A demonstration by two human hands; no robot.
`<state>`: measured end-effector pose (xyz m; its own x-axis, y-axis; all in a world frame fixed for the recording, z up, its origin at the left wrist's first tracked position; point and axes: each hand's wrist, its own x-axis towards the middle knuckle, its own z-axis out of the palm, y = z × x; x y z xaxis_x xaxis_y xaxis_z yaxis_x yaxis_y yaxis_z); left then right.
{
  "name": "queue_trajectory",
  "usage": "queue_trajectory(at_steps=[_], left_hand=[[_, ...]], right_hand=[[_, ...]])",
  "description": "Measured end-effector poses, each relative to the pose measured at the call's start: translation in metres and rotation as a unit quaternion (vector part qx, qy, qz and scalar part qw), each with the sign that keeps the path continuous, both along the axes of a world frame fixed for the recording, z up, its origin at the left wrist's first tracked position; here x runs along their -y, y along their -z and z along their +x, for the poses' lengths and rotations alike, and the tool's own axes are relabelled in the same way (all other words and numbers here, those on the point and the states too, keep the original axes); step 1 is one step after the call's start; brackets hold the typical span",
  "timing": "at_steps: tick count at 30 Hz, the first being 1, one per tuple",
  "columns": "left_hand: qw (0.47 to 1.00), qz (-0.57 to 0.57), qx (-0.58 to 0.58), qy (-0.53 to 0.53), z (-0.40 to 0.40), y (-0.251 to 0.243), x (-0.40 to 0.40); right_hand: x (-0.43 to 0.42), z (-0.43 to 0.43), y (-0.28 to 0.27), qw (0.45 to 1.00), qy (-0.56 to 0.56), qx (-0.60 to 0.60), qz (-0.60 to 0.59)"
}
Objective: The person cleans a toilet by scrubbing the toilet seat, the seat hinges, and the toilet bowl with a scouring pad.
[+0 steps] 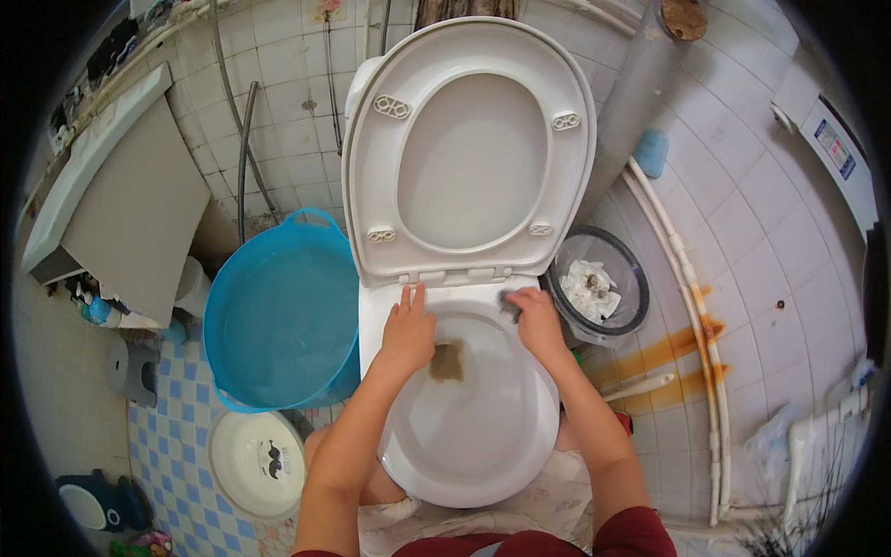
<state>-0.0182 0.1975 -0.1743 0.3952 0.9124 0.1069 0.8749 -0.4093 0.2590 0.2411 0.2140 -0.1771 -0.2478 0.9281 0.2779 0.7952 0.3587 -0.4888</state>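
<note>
Before me stands a white toilet bowl (480, 445), with its seat and lid (369, 167) raised against the back. My left hand (409, 334) rests its outstretched fingers on the ceramic just below the left hinge, holding nothing. At the right rear of the rim, my right hand (537, 322) pinches a dark grey scouring pad (509, 305), blurred and partly hidden by the fingers. A brownish patch (447, 361) shows at the bowl's drain.
To the left, a blue tub (216, 327) holds water, with a white basin (223, 480) below it. A lined waste bin (644, 285) with crumpled paper stands right of the toilet. White pipes (703, 362) run along the rust-stained tiled wall. A grey stool (132, 369) stands far left.
</note>
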Motion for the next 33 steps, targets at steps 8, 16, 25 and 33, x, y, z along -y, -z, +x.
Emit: queue_trajectory(at_steps=[8,16,25,33], left_hand=[[0.995,-0.088,-0.045,-0.003,0.006,-0.005,-0.001],[0.991,-0.095,-0.081,0.038,0.009,-0.007,-0.003],[0.990,-0.102,-0.084,0.043,-0.005,-0.001,-0.001],[0.988,-0.141,-0.070,-0.012,-0.006,-0.018,0.005]], right_hand=[[-0.017,-0.023,0.025,0.992,0.027,0.037,0.118],[-0.031,-0.044,0.036,0.987,0.064,-0.028,0.143],[-0.021,-0.060,0.004,0.973,-0.166,-0.062,-0.151],[-0.020,-0.070,0.019,0.990,0.047,0.061,0.120]])
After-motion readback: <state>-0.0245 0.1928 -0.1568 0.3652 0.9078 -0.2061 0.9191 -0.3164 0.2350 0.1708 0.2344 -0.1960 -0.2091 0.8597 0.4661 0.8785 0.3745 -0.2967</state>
